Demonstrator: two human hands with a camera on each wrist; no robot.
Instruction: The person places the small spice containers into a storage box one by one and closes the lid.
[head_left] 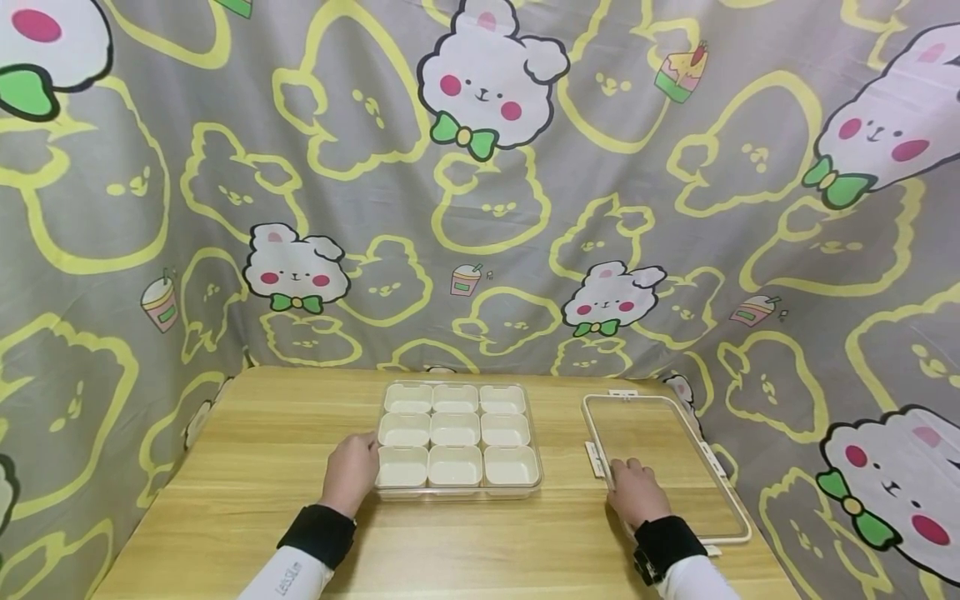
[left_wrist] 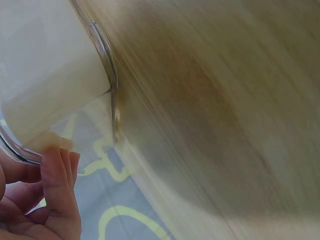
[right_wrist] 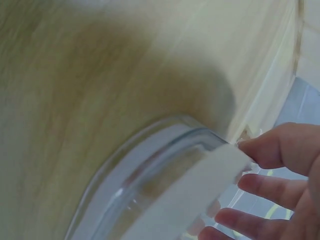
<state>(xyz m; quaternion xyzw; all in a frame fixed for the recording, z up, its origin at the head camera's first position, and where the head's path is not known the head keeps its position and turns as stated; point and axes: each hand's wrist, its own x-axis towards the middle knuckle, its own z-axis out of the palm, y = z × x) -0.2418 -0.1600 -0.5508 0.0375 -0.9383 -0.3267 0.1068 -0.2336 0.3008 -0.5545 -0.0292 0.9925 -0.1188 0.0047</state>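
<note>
A clear plastic box (head_left: pixel 534 481) stands on the table, fitted with several small white bins (head_left: pixel 455 431) in rows. My left hand (head_left: pixel 351 473) is at the box's left side. In the left wrist view, the curled fingers (left_wrist: pixel 60 185) of that hand pinch the box's clear rim (left_wrist: pixel 15 150). To the right lies a transparent lid (head_left: pixel 675 467) with a white border and white clips. My right hand (head_left: pixel 639 492) grips the lid's left edge. In the right wrist view, its thumb (right_wrist: pixel 280 147) and fingers stand on either side of the lid's clear edge and white strip (right_wrist: pixel 185 195).
The wooden table (head_left: pixel 247 467) carries both box and lid. A grey curtain (head_left: pixel 510 275) with rabbit prints hangs behind and along both sides of the table. One white clip (head_left: pixel 595 460) sticks out at the lid's left, beside my right hand.
</note>
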